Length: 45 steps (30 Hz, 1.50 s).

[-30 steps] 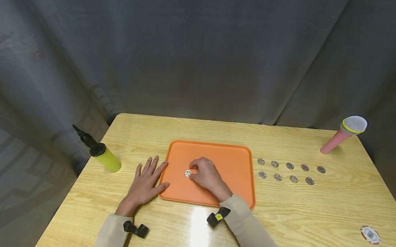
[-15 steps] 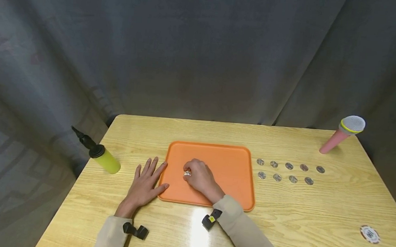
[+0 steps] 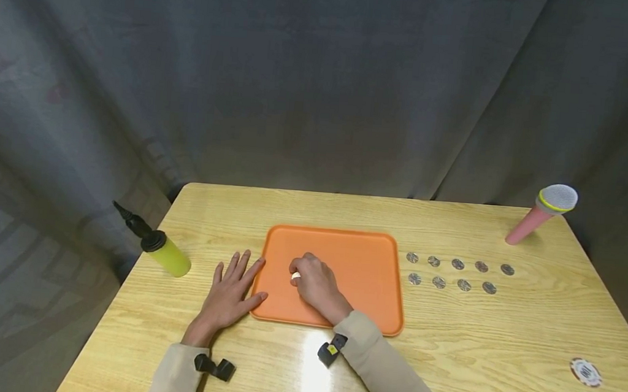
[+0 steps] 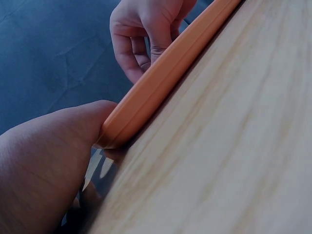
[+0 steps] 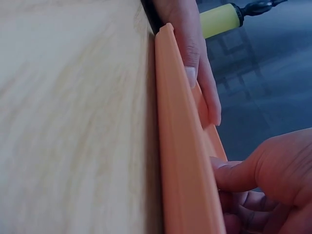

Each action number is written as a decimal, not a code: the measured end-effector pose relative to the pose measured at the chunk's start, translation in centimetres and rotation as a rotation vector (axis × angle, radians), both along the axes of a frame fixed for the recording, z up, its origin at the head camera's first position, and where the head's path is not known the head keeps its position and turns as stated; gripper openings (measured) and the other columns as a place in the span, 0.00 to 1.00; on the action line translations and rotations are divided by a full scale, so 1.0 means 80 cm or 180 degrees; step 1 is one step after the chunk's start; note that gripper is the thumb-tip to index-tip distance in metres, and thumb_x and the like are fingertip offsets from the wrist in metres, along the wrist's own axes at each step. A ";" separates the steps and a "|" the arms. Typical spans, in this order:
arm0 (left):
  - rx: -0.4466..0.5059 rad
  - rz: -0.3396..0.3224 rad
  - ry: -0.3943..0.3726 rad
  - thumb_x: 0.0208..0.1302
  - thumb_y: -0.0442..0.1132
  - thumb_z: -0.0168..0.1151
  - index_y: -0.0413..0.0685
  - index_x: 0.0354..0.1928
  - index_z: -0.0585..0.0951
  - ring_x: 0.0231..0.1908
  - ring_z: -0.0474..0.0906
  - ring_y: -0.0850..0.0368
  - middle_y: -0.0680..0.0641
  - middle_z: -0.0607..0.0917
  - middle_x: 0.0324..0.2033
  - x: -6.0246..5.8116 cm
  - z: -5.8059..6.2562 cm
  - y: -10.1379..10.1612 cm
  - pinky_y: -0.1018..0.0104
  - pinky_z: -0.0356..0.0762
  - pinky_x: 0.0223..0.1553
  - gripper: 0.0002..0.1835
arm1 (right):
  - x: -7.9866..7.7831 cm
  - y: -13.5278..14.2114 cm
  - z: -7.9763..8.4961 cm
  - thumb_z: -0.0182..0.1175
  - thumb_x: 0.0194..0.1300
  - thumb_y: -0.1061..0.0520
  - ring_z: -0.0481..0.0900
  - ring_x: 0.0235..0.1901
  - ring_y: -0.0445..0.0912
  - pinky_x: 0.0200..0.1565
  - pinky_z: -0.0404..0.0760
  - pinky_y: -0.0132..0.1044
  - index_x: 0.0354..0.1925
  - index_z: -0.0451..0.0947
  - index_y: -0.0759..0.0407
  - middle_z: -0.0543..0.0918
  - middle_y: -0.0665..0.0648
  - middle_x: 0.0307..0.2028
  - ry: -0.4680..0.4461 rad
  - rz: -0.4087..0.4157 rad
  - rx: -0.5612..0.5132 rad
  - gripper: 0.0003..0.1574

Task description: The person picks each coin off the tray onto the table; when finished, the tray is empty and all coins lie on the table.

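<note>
An orange tray lies on the wooden table. My left hand is spread flat at its left side, with fingertips and thumb touching the rim; the left wrist view shows the thumb against the tray's corner. Over the tray's left half, my right hand pinches a silver coin between thumb and index finger. Only a bright sliver of that coin shows. In the right wrist view the tray wall hides the right fingertips in part, and the coin cannot be seen there.
Right of the tray lie two rows of silver coins. A pink toy microphone stands at the back right, a poker chip near the right front. At the left is a yellow-green hand pump with a black nozzle. A grey curtain hangs behind.
My right hand has moved slightly left to the coin on the tray, and its thumb and index finger have closed on it. The coin now looks tilted. My left hand has stayed put.
</note>
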State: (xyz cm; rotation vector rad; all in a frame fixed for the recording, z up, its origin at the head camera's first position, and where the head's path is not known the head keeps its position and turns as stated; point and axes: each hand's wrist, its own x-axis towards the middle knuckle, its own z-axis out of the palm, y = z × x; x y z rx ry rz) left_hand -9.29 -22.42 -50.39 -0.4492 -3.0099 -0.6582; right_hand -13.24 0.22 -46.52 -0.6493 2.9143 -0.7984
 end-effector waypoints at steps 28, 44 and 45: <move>-0.0012 -0.0005 0.0039 0.67 0.58 0.58 0.57 0.77 0.61 0.78 0.46 0.32 0.36 0.55 0.78 0.000 -0.001 -0.001 0.27 0.39 0.72 0.39 | -0.004 0.025 0.008 0.63 0.66 0.64 0.80 0.30 0.41 0.33 0.79 0.33 0.35 0.85 0.59 0.86 0.55 0.31 -0.0285 -0.0007 -0.0689 0.04; 0.0032 -0.0025 0.0022 0.67 0.58 0.58 0.57 0.78 0.61 0.79 0.45 0.33 0.37 0.54 0.79 0.000 -0.002 -0.001 0.27 0.38 0.72 0.39 | -0.005 0.075 0.020 0.66 0.62 0.66 0.78 0.28 0.40 0.34 0.79 0.34 0.35 0.86 0.60 0.86 0.53 0.28 -0.0226 -0.0369 -0.0957 0.03; 0.0023 -0.0027 0.0020 0.67 0.58 0.58 0.57 0.78 0.61 0.79 0.45 0.33 0.37 0.54 0.79 0.000 -0.001 -0.001 0.27 0.38 0.72 0.39 | -0.005 0.079 0.021 0.67 0.62 0.66 0.78 0.29 0.40 0.35 0.80 0.35 0.35 0.86 0.61 0.86 0.53 0.28 -0.0221 -0.0389 -0.0963 0.03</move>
